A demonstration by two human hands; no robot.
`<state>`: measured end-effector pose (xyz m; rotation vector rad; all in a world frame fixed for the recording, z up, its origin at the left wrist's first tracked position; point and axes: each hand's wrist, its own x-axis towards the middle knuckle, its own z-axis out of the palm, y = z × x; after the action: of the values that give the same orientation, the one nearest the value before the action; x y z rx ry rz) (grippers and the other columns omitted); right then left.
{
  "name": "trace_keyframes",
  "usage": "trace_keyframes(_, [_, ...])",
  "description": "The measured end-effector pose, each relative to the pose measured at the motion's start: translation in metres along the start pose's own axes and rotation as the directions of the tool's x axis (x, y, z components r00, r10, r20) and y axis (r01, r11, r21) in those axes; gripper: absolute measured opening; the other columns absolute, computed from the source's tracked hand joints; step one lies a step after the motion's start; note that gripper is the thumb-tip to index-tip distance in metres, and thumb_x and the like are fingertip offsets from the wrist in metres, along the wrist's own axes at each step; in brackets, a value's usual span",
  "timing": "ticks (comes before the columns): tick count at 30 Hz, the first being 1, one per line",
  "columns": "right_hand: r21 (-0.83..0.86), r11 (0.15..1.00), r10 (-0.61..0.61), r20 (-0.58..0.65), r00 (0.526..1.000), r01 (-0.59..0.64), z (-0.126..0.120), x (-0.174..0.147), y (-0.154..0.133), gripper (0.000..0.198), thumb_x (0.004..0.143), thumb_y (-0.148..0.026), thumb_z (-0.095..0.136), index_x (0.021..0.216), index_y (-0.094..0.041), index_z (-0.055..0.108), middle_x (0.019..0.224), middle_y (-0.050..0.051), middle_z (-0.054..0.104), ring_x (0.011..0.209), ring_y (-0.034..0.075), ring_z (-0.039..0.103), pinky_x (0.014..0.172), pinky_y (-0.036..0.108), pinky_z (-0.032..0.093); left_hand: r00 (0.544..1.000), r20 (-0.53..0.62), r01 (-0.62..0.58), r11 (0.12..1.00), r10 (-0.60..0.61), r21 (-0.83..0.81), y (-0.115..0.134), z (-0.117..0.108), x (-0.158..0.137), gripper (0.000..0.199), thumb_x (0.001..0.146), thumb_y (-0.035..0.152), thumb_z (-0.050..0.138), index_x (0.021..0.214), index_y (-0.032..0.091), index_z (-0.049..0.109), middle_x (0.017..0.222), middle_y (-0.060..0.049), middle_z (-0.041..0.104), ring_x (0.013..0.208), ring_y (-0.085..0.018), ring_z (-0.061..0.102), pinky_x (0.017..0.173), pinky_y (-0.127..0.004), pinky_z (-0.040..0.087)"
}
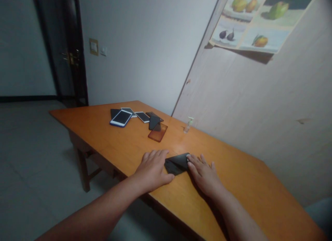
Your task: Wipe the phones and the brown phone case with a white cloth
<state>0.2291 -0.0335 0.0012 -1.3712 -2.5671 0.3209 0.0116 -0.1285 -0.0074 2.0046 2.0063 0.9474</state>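
A black phone point(178, 163), or possibly a phone-shaped case, lies on the wooden table between my hands, with a pale diagonal reflection across it. My left hand point(153, 170) grips its left end, fingers along the far side and thumb at the near edge. At the opposite end, my right hand point(203, 173) has its fingertips on the right edge, the other fingers slightly bent over the tabletop. Something small and whitish shows at those right fingertips, too small to make out.
Beyond my hands lie a translucent brown phone case point(158, 133), a dark phone point(154, 122), a small white phone point(142, 117) and a white phone in a blue case point(121, 118). A clear pump bottle point(187, 126) stands near the wall. The table's front edge point(166, 203) runs below my left forearm.
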Motion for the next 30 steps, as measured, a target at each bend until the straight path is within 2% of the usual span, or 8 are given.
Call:
trace_keyframes(2, [-0.062, 0.998, 0.028, 0.002, 1.0, -0.028, -0.002, -0.001, -0.001, 0.057, 0.101, -0.053, 0.031, 0.15, -0.025, 0.042, 0.158, 0.006, 0.035, 0.15, 0.039, 0.011, 0.113, 0.073, 0.003, 1.0, -0.004, -0.008, 1.0, 0.008, 0.018, 0.0, 0.0, -0.001, 0.078, 0.07, 0.05, 0.074, 0.137, 0.023, 0.047, 0.133, -0.013, 0.058, 0.125, -0.037, 0.049, 0.102, -0.047, 0.035])
trace_keyframes(6, [0.026, 0.971, -0.239, 0.155, 0.959, 0.237, -0.004, -0.013, -0.025, 0.055, 0.102, -0.057, 0.028, 0.152, -0.035, 0.037, 0.16, 0.0, 0.031, 0.151, 0.03, 0.012, 0.118, 0.065, 0.005, 1.0, -0.01, -0.026, 0.998, 0.027, 0.052, -0.001, 0.0, -0.002, 0.075, 0.072, 0.049, 0.071, 0.137, 0.022, 0.045, 0.135, -0.012, 0.057, 0.125, -0.034, 0.049, 0.103, -0.046, 0.036])
trace_keyframes(8, [0.07, 0.953, -0.302, 0.178, 0.937, 0.294, -0.003, -0.012, -0.029, 0.053, 0.102, -0.057, 0.027, 0.151, -0.039, 0.037, 0.16, -0.002, 0.031, 0.152, 0.028, 0.012, 0.118, 0.065, 0.003, 0.999, -0.012, -0.031, 0.998, 0.031, 0.053, -0.001, 0.0, -0.003, 0.073, 0.073, 0.049, 0.071, 0.136, 0.022, 0.045, 0.133, -0.011, 0.058, 0.125, -0.034, 0.05, 0.102, -0.045, 0.037])
trace_keyframes(14, [-0.038, 0.999, 0.038, 0.021, 0.999, -0.038, 0.001, 0.01, 0.001, 0.056, 0.103, -0.054, 0.026, 0.15, -0.03, 0.042, 0.159, 0.004, 0.035, 0.151, 0.035, 0.011, 0.114, 0.072, 0.006, 1.0, -0.006, -0.028, 0.998, 0.028, 0.051, 0.0, 0.0, -0.001, 0.076, 0.071, 0.048, 0.073, 0.137, 0.022, 0.044, 0.132, -0.012, 0.059, 0.123, -0.034, 0.05, 0.101, -0.045, 0.038])
trace_keyframes(19, [0.0, 0.99, -0.139, 0.076, 0.987, 0.14, 0.003, 0.011, -0.003, 0.054, 0.102, -0.057, 0.027, 0.149, -0.035, 0.041, 0.159, 0.0, 0.035, 0.152, 0.03, 0.011, 0.117, 0.068, 0.006, 0.999, -0.003, -0.034, 0.998, 0.034, 0.046, 0.001, -0.001, 0.0, 0.074, 0.072, 0.048, 0.072, 0.136, 0.021, 0.046, 0.128, -0.011, 0.06, 0.121, -0.034, 0.052, 0.1, -0.045, 0.039])
trace_keyframes(25, [-0.079, 0.996, 0.049, 0.024, 0.999, -0.046, 0.002, 0.016, -0.003, 0.059, 0.102, -0.056, 0.025, 0.152, -0.028, 0.038, 0.16, 0.004, 0.032, 0.151, 0.037, 0.009, 0.113, 0.073, 0.007, 0.999, -0.005, -0.039, 0.998, 0.04, 0.042, -0.001, 0.001, -0.001, 0.076, 0.071, 0.048, 0.072, 0.137, 0.022, 0.044, 0.133, -0.012, 0.058, 0.124, -0.034, 0.05, 0.102, -0.046, 0.038])
trace_keyframes(28, [-0.051, 0.99, -0.126, 0.104, 0.987, 0.132, 0.0, 0.006, -0.021, 0.06, 0.102, -0.058, 0.023, 0.154, -0.03, 0.034, 0.161, 0.001, 0.029, 0.152, 0.033, 0.006, 0.116, 0.07, 0.004, 0.999, -0.008, -0.043, 0.999, 0.043, 0.034, -0.002, 0.002, -0.001, 0.076, 0.072, 0.048, 0.071, 0.138, 0.022, 0.043, 0.134, -0.012, 0.057, 0.125, -0.034, 0.049, 0.102, -0.045, 0.038])
trace_keyframes(30, [0.027, 0.951, -0.307, 0.185, 0.934, 0.308, -0.001, -0.002, -0.037, 0.057, 0.103, -0.057, 0.021, 0.154, -0.036, 0.03, 0.162, -0.002, 0.025, 0.152, 0.03, 0.007, 0.117, 0.067, 0.002, 0.999, -0.002, -0.04, 0.999, 0.041, 0.026, -0.001, 0.001, 0.0, 0.074, 0.074, 0.047, 0.069, 0.138, 0.021, 0.042, 0.135, -0.013, 0.057, 0.126, -0.033, 0.05, 0.102, -0.045, 0.038])
